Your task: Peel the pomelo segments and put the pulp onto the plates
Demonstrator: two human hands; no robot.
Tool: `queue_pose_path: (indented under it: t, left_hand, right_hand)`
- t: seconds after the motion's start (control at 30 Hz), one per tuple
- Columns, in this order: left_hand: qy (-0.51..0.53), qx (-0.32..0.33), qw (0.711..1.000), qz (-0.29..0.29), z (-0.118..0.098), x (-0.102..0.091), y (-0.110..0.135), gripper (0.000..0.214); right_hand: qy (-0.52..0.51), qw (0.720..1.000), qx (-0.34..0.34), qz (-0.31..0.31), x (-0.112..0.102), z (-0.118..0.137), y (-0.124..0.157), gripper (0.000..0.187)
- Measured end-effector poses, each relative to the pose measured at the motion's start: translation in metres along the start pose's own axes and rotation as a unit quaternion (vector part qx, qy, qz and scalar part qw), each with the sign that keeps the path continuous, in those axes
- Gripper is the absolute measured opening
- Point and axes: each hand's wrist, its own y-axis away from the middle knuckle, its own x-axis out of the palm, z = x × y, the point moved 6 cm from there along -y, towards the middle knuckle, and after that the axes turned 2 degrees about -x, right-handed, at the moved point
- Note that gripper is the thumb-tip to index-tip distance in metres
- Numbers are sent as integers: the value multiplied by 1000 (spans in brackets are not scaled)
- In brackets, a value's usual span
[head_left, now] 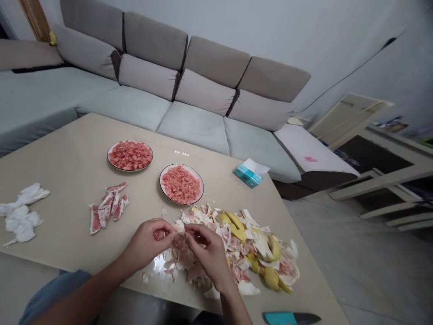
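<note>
My left hand point(149, 243) and my right hand point(208, 253) meet over the near edge of the beige table point(67, 153), both gripping one pink pomelo segment point(181, 246) between the fingertips. Just right of my hands lies a heap of yellow rind and white pith scraps point(260, 253). Several unpeeled pomelo segments point(108, 207) lie to the left of my left hand. Two plates of peeled pink flesh stand farther back: one plate point(130, 155) at the left, another plate point(181, 184) nearer my hands.
Crumpled white tissues point(22, 212) lie at the table's left edge. A teal tissue pack point(250, 174) sits near the far right corner. A knife with a teal handle point(291, 318) rests at the near right edge. A grey sofa point(152, 90) runs behind the table.
</note>
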Motion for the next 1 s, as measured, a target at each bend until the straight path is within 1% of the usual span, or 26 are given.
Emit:
queue_pose_path:
  t: [0.07,0.13,0.2,0.27,0.33,0.4,0.43,0.5,0.53,0.6,0.67,0.7,0.73,0.83,0.9,1.0]
  left_hand:
    - [-8,4,1000,-2,0,1,0,12]
    - [-13,11,1000,-3,1,2,-1,12]
    - [-24,21,999,-2,3,4,-2,13]
    - [-41,30,999,-4,5,7,-4,13]
    - [-57,35,998,-6,7,9,-7,14]
    - [-66,37,997,-6,10,10,-10,14]
    - [-68,38,997,-7,11,11,-11,14]
    - [-69,41,997,-12,12,11,-14,14]
    - [-69,43,997,-15,12,10,-15,15]
    - [-70,42,996,-18,12,10,-15,14]
    - [-72,40,996,-15,11,9,-15,14]
    - [-73,39,996,-12,9,9,-14,14]
    - [-74,41,996,-7,8,9,-13,14]
    - [-78,55,995,10,4,7,-11,15]
    - [-82,66,994,20,4,4,-10,13]
    - [-81,75,994,23,9,-5,-13,9]
  right_hand:
    - [-22,1000,15,10,-1,-3,-4,16]
    - [-27,999,12,14,-2,-4,-15,18]
    - [-2,1000,-11,5,-5,-4,-35,19]
    - [52,998,-45,-7,-8,-2,-62,20]
    - [72,995,-63,-10,-10,0,-89,27]
    - [87,993,-77,-18,-11,5,-103,35]
    - [94,992,-83,-23,-11,8,-104,36]
    - [94,992,-82,-15,-8,13,-91,31]
    - [89,993,-77,4,-4,15,-79,29]
    - [32,995,-27,93,11,13,-50,27]
    - [-22,987,4,162,24,11,-21,26]
    - [-37,987,20,153,26,8,-12,25]
    - [-42,990,36,131,26,5,-5,24]
    - [-26,995,70,73,28,-5,1,19]
    - [-10,996,68,62,33,-6,1,18]
    - [14,997,56,50,45,-4,2,18]
